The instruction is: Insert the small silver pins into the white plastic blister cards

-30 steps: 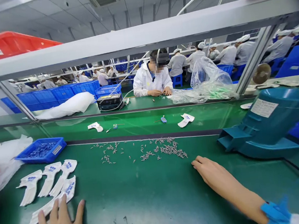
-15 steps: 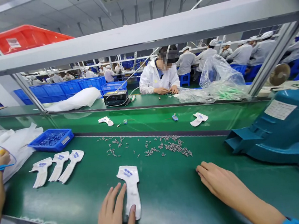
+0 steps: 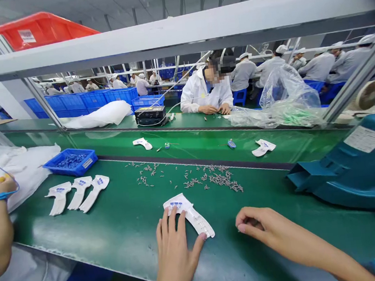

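A white curved plastic shell half (image 3: 191,212), with blue printing or blue parts at its wide end, lies on the green bench. My left hand (image 3: 176,245) holds it against the surface, fingertips on the wide end and thumb at the narrow tail. To its right, my right hand (image 3: 263,227) hovers low with thumb and fingers pinched together; whatever is between them is too small or hidden to make out. Small metal screws (image 3: 224,179) are scattered beyond both hands. Three similar white shells (image 3: 90,193) lie side by side at the left.
A blue tray (image 3: 71,162) of small blue parts stands back left, near another person's hand (image 3: 1,186). At right is a teal machine housing (image 3: 355,162). More white shells (image 3: 263,147) lie on the brighter green strip (image 3: 198,150). A metal beam (image 3: 175,31) crosses overhead.
The shell under my left hand has turned so its tail points right and toward me. My left hand has moved right onto it; my right hand's fingers have curled into a pinch.
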Tool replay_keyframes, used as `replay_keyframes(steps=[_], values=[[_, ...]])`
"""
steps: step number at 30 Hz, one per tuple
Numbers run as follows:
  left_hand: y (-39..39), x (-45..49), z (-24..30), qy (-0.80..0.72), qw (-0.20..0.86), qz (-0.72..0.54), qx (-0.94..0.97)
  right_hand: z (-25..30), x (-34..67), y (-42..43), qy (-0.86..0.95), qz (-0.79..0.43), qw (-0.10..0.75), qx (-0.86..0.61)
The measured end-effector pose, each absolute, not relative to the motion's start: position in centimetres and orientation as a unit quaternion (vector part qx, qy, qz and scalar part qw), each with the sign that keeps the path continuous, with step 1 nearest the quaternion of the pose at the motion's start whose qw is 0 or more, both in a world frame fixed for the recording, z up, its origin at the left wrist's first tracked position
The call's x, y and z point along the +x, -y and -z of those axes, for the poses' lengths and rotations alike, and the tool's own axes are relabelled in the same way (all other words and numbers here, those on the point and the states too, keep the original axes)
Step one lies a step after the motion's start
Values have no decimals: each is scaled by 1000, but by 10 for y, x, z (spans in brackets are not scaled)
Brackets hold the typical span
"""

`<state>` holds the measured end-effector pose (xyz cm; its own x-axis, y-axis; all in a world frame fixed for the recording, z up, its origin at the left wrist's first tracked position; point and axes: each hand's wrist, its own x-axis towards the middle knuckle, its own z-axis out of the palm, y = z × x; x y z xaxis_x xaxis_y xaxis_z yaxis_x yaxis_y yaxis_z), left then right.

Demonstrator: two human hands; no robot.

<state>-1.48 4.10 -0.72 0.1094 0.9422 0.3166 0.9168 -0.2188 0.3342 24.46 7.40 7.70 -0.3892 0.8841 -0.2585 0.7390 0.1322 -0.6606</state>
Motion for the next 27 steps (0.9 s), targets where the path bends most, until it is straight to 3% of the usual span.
replay_keyframes(steps=[7, 27], values=[[-31, -6, -12, -516, 123, -185, 827, -77, 207, -69, 737, -456, 86, -491], [-29, -7, -14, -484, 141, -171, 847, -59, 201, -70, 775, -378, 60, -502]])
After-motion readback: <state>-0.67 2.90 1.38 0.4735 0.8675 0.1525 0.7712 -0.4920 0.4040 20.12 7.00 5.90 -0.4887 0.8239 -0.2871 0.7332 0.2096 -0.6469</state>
